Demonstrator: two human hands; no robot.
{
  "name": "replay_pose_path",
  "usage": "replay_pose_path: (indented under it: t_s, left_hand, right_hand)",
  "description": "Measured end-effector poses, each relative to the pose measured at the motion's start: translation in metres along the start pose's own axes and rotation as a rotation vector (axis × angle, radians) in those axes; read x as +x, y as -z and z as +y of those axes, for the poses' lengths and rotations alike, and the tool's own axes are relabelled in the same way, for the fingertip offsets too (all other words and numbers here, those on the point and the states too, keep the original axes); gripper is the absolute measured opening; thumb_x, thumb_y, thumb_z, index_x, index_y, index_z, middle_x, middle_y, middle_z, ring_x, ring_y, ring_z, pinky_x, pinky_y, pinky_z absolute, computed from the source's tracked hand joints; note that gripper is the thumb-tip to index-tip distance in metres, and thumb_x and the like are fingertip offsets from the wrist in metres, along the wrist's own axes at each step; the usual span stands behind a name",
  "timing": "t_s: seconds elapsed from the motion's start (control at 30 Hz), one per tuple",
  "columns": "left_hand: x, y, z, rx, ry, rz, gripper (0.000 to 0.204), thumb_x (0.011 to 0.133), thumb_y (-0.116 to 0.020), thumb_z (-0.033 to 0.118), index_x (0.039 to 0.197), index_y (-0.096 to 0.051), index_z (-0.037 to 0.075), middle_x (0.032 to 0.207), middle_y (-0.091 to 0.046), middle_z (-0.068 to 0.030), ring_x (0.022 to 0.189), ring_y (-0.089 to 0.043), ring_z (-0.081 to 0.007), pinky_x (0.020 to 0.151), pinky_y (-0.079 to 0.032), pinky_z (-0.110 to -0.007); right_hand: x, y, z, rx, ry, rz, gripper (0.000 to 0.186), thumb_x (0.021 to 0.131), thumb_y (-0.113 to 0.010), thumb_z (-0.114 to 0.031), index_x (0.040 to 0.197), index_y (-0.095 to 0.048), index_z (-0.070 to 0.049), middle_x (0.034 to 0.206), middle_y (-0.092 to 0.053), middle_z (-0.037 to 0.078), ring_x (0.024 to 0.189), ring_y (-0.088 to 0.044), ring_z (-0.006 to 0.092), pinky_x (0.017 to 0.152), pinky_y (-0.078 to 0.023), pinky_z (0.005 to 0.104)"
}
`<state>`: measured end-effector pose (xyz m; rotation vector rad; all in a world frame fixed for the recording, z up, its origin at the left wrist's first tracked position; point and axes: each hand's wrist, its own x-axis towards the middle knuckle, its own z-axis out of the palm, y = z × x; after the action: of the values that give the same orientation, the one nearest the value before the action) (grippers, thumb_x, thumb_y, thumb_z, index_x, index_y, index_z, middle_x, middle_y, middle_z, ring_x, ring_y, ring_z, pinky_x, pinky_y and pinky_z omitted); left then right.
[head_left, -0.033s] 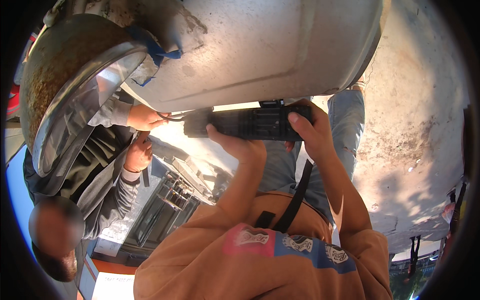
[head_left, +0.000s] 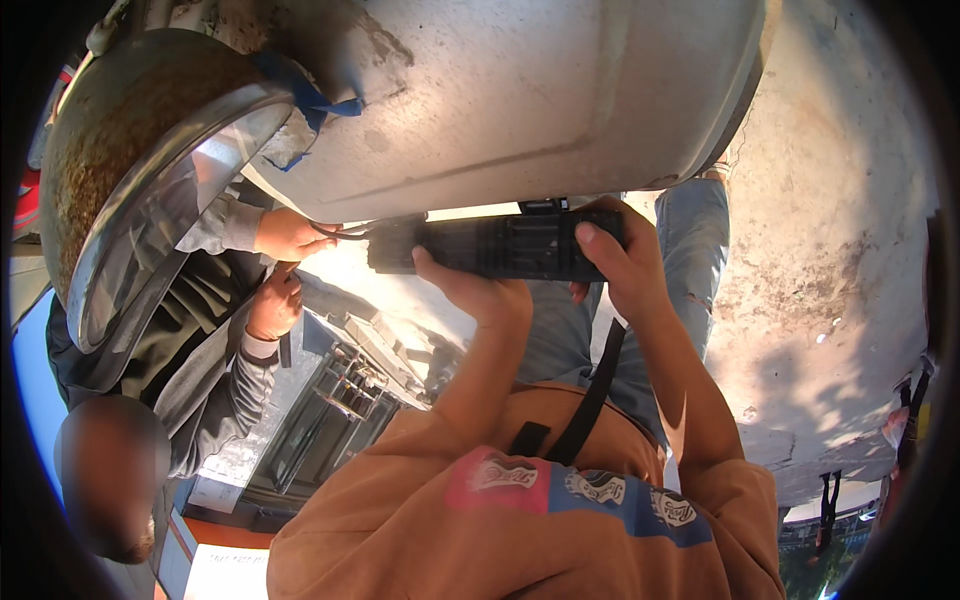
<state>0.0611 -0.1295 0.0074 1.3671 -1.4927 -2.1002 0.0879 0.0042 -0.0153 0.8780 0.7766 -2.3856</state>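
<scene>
A long black part (head_left: 490, 246) with ribbed sides lies level between my hands, just below the pale body panel; its exact kind is not clear. My left hand (head_left: 478, 290) is closed on it from below, thumb up against its near side and fingers hidden behind. Around the right end wraps my right hand (head_left: 632, 265), its thumb pressed on the casing. At the left end, a thin dark cable (head_left: 345, 236) runs to another person's hand (head_left: 285, 235), which pinches it. That person's other hand (head_left: 273, 305) is just below.
A rusty round headlamp housing (head_left: 150, 105) with a glass lens juts out at upper left, blue tape (head_left: 320, 105) beside it. The worn pale panel (head_left: 500, 110) spans the top. Dark equipment (head_left: 320, 425) stands at lower left. Sunlit concrete ground (head_left: 800, 250) lies to the right.
The other person's head and lower hand have shifted very slightly. My hands and the black part look the same.
</scene>
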Motion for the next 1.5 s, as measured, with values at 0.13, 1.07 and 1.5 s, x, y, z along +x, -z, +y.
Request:
replay_pose_path:
  t_s: [0.13,1.07,1.5]
  left_hand:
    - [0.002,0.003,-0.001,-0.006,0.031,0.037,0.062,0.093,-0.035,0.055,0.131,-0.044,0.007,0.125,-0.051,-0.0075,0.115,-0.049,-0.0243,0.100,-0.037,-0.038]
    - [-0.009,-0.009,0.003,-0.026,0.070,0.047,0.050,0.092,-0.037,0.050,0.123,-0.051,0.012,0.114,-0.058,-0.0045,0.105,-0.056,-0.0229,0.093,-0.044,-0.038]
    - [-0.006,-0.004,0.003,-0.074,0.061,0.054,0.043,0.094,-0.041,0.048,0.118,-0.051,0.012,0.107,-0.058,-0.0025,0.097,-0.057,-0.0196,0.087,-0.046,-0.035]
  right_hand:
    - [0.000,0.002,0.004,-0.016,0.008,0.011,0.030,0.086,-0.062,-0.020,0.096,-0.053,0.006,0.073,-0.060,0.011,0.048,-0.055,0.0141,0.042,-0.047,0.0270]
    - [-0.013,-0.002,-0.004,0.050,0.067,0.125,0.032,0.087,-0.060,-0.025,0.094,-0.053,0.005,0.071,-0.059,0.011,0.047,-0.055,0.0168,0.040,-0.044,0.0279]
    - [-0.016,-0.007,-0.003,0.071,0.139,0.148,0.032,0.089,-0.058,-0.026,0.095,-0.055,0.005,0.072,-0.059,0.010,0.046,-0.055,0.0166,0.039,-0.045,0.0277]
